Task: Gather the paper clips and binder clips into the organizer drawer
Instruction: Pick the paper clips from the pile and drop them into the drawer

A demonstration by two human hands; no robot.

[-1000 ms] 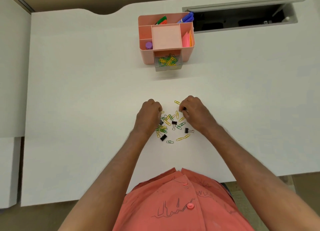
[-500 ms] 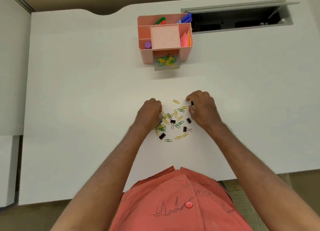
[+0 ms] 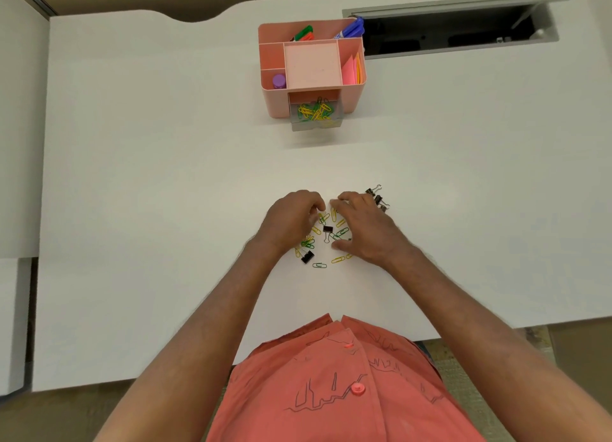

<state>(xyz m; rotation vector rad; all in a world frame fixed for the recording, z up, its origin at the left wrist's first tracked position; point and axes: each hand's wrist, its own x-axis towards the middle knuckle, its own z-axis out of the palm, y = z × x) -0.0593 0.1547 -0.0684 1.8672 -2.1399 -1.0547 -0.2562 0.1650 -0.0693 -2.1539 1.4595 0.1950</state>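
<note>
On desk [image 3: 132,176], binder clip [image 3: 307,257] lies diagonal btwn hands.

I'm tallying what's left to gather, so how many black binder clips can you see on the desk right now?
4, possibly more under the hands. Two binder clips lie together beyond the right hand, one sits between the hands, and one lies near the left hand.
</note>
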